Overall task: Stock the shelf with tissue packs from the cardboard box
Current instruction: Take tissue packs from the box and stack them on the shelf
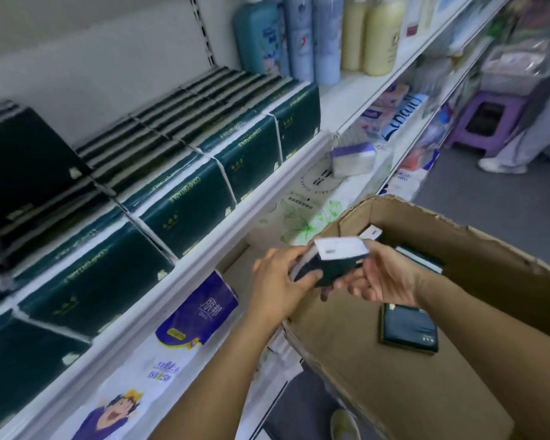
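Observation:
Both hands hold one dark green tissue pack [331, 262] with a white end, just above the near left corner of the open cardboard box [477, 249]. My left hand [277, 281] grips its left side, thumb across the dark face. My right hand [378, 277] holds its right side from below. Inside the box another dark pack [408, 328] lies flat on the bottom, and more packs [419, 258] lean at the far wall. The white shelf [204, 249] on the left carries rows of stacked dark green tissue packs [185, 204].
Shampoo and lotion bottles [315, 36] stand on the shelf to the right of the stacks. The lower shelf holds toilet-paper bags [200, 312] and white tissue packs [353, 158]. A purple stool [486, 119] and a person's legs [527, 147] are in the aisle at the right.

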